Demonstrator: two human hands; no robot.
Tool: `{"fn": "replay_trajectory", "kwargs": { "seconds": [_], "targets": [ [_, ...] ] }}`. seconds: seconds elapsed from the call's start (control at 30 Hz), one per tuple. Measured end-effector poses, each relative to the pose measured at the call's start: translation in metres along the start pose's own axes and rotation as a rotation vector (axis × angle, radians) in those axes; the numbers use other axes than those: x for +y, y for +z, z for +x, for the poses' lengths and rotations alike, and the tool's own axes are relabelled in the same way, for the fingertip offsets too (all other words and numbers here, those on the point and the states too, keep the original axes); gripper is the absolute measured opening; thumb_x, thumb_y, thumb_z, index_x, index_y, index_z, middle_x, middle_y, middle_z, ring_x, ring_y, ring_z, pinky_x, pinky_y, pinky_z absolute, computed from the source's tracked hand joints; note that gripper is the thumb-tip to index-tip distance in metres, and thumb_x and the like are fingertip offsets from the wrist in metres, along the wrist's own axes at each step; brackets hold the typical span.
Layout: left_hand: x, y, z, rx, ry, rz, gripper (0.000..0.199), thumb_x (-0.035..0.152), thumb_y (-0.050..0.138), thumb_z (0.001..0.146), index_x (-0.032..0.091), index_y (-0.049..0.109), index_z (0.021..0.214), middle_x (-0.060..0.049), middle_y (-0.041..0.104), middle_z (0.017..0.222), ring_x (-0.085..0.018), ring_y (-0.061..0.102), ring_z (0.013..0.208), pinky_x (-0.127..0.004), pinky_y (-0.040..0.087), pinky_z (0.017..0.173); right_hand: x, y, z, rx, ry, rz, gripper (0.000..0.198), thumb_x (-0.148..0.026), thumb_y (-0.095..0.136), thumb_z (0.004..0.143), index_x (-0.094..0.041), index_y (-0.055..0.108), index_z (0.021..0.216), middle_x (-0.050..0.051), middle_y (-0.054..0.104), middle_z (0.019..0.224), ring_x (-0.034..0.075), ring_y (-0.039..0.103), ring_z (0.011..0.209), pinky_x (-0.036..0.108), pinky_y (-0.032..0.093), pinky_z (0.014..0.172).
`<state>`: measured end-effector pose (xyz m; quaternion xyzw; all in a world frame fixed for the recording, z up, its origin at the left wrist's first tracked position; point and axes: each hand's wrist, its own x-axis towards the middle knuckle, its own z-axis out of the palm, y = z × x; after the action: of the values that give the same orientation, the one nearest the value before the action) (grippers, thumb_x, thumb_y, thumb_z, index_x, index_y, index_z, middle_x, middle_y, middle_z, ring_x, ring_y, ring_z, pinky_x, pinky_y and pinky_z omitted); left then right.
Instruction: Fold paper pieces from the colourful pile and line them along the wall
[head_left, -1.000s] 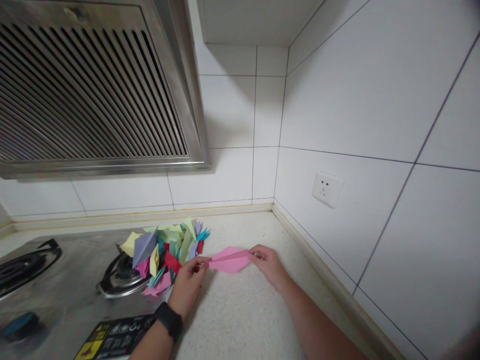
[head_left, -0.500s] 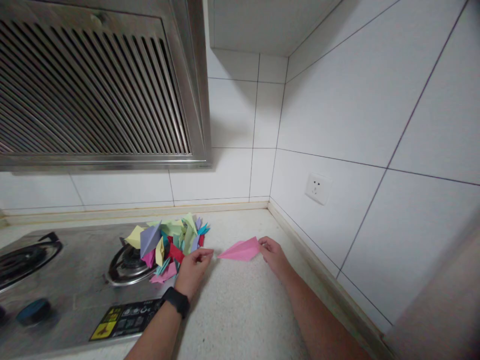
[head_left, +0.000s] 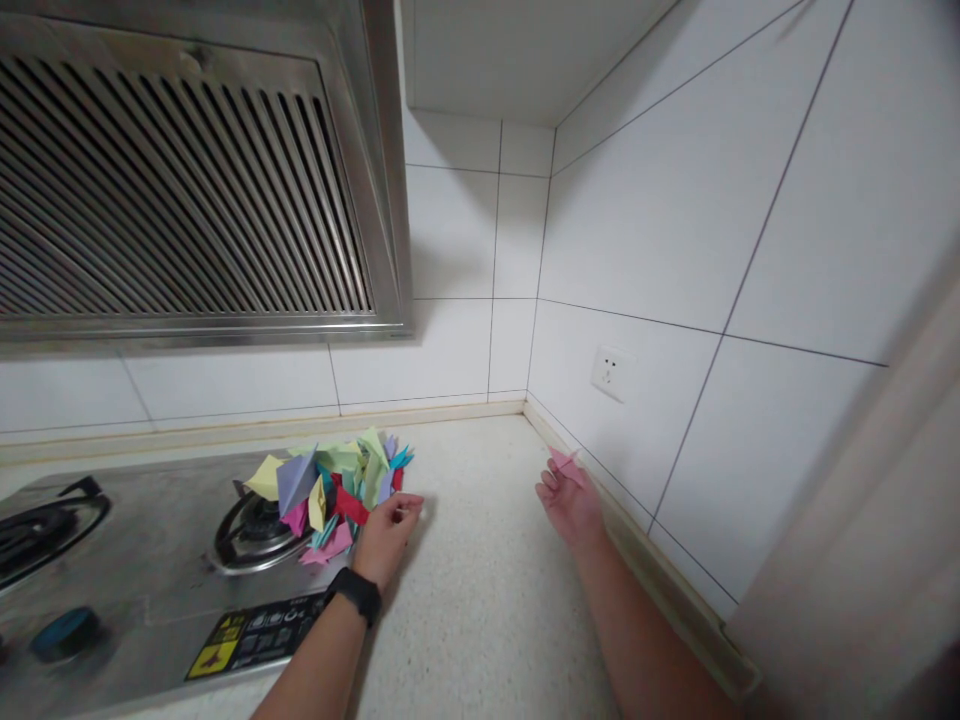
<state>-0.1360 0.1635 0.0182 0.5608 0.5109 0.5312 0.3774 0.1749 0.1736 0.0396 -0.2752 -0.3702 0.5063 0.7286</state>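
Observation:
My right hand (head_left: 574, 505) is raised over the right side of the counter, palm turned up. Between its thumb and fingers is a pink paper plane (head_left: 568, 466), seen nearly end-on and pointing away from the left hand. Fingertips drawn together, my left hand (head_left: 390, 535) hovers by the counter next to the stove; nothing shows in it. Close beside it lies a heap of folded papers (head_left: 319, 495) in yellow, purple, green, red, pink and blue. The heap covers part of a burner and spills onto the counter.
A steel gas stove (head_left: 150, 570) with a knob (head_left: 66, 633) fills the left. Above it hangs a slatted range hood (head_left: 187, 200). The pale speckled counter (head_left: 480, 600) meets a tiled wall with a power socket (head_left: 611, 373) on the right.
My right hand has lifted the pink paper plane off to the right, turning palm up, away from my left hand. My left hand stays nearly where it was. The view has shifted slightly right.

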Motion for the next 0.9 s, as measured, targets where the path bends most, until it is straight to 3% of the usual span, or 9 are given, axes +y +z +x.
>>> {"fn": "replay_trajectory", "kwargs": {
  "seconds": [0.23, 0.33, 0.43, 0.5, 0.63, 0.77, 0.9],
  "targets": [
    [0.011, 0.003, -0.004, -0.010, -0.017, 0.008, 0.045, 0.053, 0.067, 0.063, 0.014, 0.069, 0.086, -0.001, 0.059, 0.063, -0.013, 0.048, 0.052, -0.021, 0.033, 0.048, -0.008, 0.010, -0.006, -0.027, 0.020, -0.225, 0.015, -0.036, 0.056, 0.073, -0.021, 0.053, 0.074, 0.000, 0.052, 0.068, 0.013, 0.044, 0.057, 0.025, 0.034, 0.050],
    [0.010, 0.004, -0.004, -0.023, -0.025, 0.009, 0.046, 0.053, 0.066, 0.063, 0.013, 0.070, 0.086, 0.000, 0.057, 0.060, -0.012, 0.046, 0.050, -0.022, 0.032, 0.048, -0.021, 0.000, -0.011, -0.038, 0.004, -0.431, 0.008, -0.028, 0.055, 0.070, -0.020, 0.052, 0.071, -0.002, 0.047, 0.062, 0.012, 0.044, 0.055, 0.024, 0.033, 0.051],
    [0.007, 0.004, -0.003, -0.050, -0.009, 0.046, 0.045, 0.052, 0.065, 0.065, 0.013, 0.070, 0.086, 0.000, 0.057, 0.060, -0.012, 0.045, 0.051, -0.022, 0.031, 0.048, -0.033, -0.022, -0.027, 0.061, -0.022, -0.742, 0.008, -0.027, 0.050, 0.071, -0.021, 0.054, 0.071, -0.002, 0.047, 0.060, 0.014, 0.044, 0.055, 0.026, 0.032, 0.051],
    [0.005, 0.004, -0.003, -0.092, 0.026, 0.104, 0.041, 0.050, 0.064, 0.068, 0.014, 0.070, 0.086, 0.000, 0.057, 0.060, -0.013, 0.046, 0.053, -0.022, 0.031, 0.050, -0.039, -0.036, -0.044, 0.179, -0.052, -0.994, 0.016, -0.026, 0.051, 0.068, -0.021, 0.061, 0.079, 0.001, 0.055, 0.069, 0.018, 0.051, 0.065, 0.028, 0.037, 0.057],
    [0.001, 0.005, -0.004, -0.149, 0.085, 0.164, 0.034, 0.047, 0.061, 0.071, 0.016, 0.071, 0.083, -0.001, 0.061, 0.067, -0.014, 0.047, 0.057, -0.023, 0.034, 0.055, -0.044, -0.050, -0.081, 0.282, -0.323, -1.204, 0.033, -0.020, 0.048, 0.067, -0.022, 0.062, 0.097, 0.008, 0.060, 0.109, 0.025, 0.053, 0.098, 0.035, 0.042, 0.077],
    [-0.002, 0.006, -0.005, -0.176, 0.124, 0.164, 0.030, 0.044, 0.062, 0.070, 0.017, 0.071, 0.082, -0.002, 0.064, 0.072, -0.014, 0.048, 0.058, -0.023, 0.037, 0.058, -0.042, -0.037, -0.099, 0.091, -0.444, -1.243, 0.034, -0.013, 0.044, 0.071, -0.022, 0.061, 0.099, 0.009, 0.059, 0.110, 0.024, 0.055, 0.099, 0.035, 0.044, 0.080],
    [-0.002, 0.006, -0.008, -0.194, 0.140, 0.173, 0.029, 0.042, 0.063, 0.070, 0.017, 0.072, 0.082, -0.002, 0.064, 0.073, -0.014, 0.048, 0.058, -0.023, 0.037, 0.059, -0.031, -0.009, -0.101, -0.255, -0.419, -1.221, 0.045, -0.005, 0.041, 0.072, -0.024, 0.063, 0.107, 0.008, 0.059, 0.115, 0.022, 0.055, 0.107, 0.034, 0.045, 0.088]
  ]
}}
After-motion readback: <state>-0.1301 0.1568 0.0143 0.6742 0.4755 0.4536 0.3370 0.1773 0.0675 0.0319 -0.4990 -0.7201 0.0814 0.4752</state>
